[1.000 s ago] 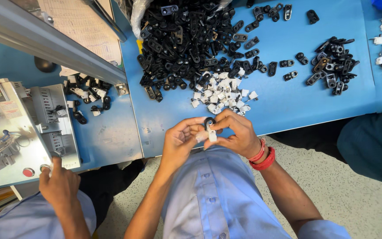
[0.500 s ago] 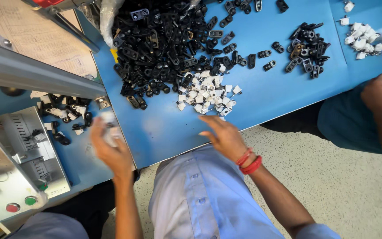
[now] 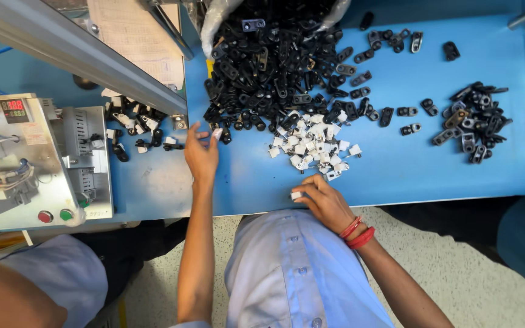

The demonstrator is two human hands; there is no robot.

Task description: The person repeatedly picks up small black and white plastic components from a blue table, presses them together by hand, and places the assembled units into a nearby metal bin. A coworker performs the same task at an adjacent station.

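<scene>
The left hand (image 3: 201, 155) reached up over the blue bench (image 3: 396, 170), fingers loosely spread, with a small white clip (image 3: 217, 133) at its fingertips just below the big heap of black plastic clips (image 3: 274, 67); whether it truly gripped that piece could not be told. The right hand (image 3: 325, 203) lay at the bench's near edge, pinching a white clip (image 3: 296, 195) between thumb and fingers, just below the small pile of white clips (image 3: 314, 144). Bare blue surface lay open right of that pile, as far as a smaller cluster of black clips (image 3: 472, 121). A grey control box (image 3: 31, 158) stood well left of the heap.
</scene>
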